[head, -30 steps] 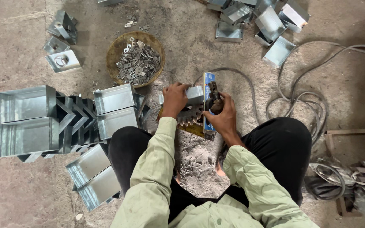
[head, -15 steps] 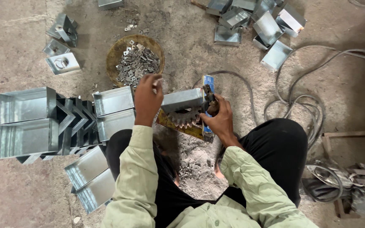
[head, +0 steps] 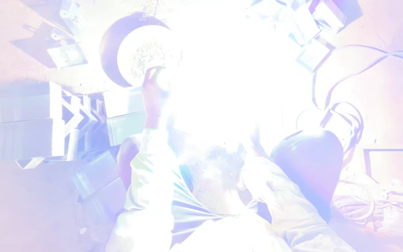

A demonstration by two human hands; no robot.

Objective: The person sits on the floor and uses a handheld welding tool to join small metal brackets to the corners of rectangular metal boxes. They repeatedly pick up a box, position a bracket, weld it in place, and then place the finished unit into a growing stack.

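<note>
White glare fills the middle of the view and hides whatever lies in front of the person. Only the left hand [head: 156, 86] shows, raised at the edge of the glare just below the round bowl [head: 117, 44] of small metal pieces; its fingers are washed out, so I cannot tell their state. Right hand is lost in the light. Folded metal boxes [head: 24, 121] lie well to the left, cables [head: 346, 116] to the right.
</note>
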